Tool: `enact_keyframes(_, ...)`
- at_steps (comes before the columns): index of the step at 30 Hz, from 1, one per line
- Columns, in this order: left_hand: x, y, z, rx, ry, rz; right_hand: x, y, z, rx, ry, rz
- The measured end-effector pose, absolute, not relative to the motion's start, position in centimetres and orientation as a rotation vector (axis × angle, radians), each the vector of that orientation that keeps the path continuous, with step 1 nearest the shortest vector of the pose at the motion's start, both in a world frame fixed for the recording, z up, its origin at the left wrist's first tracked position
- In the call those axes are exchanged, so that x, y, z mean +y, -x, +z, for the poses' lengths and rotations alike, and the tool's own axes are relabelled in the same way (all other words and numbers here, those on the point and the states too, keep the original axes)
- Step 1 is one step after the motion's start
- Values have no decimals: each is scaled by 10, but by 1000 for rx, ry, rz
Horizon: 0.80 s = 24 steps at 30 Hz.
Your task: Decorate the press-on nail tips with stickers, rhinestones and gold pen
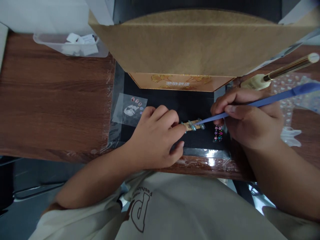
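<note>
My left hand (157, 138) is closed in a pinch around the left end of a short wooden stick (197, 126). Several glossy blue-green false nails (192, 125) sit crosswise on the stick. Held like a pen, the slim blue tweezers (272, 100) are in my right hand (257, 123). Their pointed tip reaches the nails; whether it grips anything is too small to tell. Below the right fingers lies a small strip of colourful flower-shaped gems (218, 133). A clear sheet with small oval pictures (132, 108) lies left of my left hand.
A black mat (200, 143) lies on the wooden table (55, 100). A large cardboard box (175, 46) and an orange box (180, 82) stand behind it. A gold-handled bottle (257, 81) and sticker sheets (287, 86) are at right, a plastic tray (52, 41) at left.
</note>
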State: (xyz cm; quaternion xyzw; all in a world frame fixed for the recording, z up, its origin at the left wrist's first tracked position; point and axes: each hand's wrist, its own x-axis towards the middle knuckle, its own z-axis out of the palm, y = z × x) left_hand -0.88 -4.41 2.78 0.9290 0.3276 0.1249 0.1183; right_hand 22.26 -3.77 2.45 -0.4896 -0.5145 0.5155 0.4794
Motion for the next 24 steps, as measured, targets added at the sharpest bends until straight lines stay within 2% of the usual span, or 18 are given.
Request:
enact_keyframes(16, -38, 6, 24, 930, -2728, 406, -41, -219, 15, -1105, 1059, 841)
enact_keyframes(24, -32, -1, 21, 984, -2643, 413, -41, -219, 13, -1080, 1068, 817)
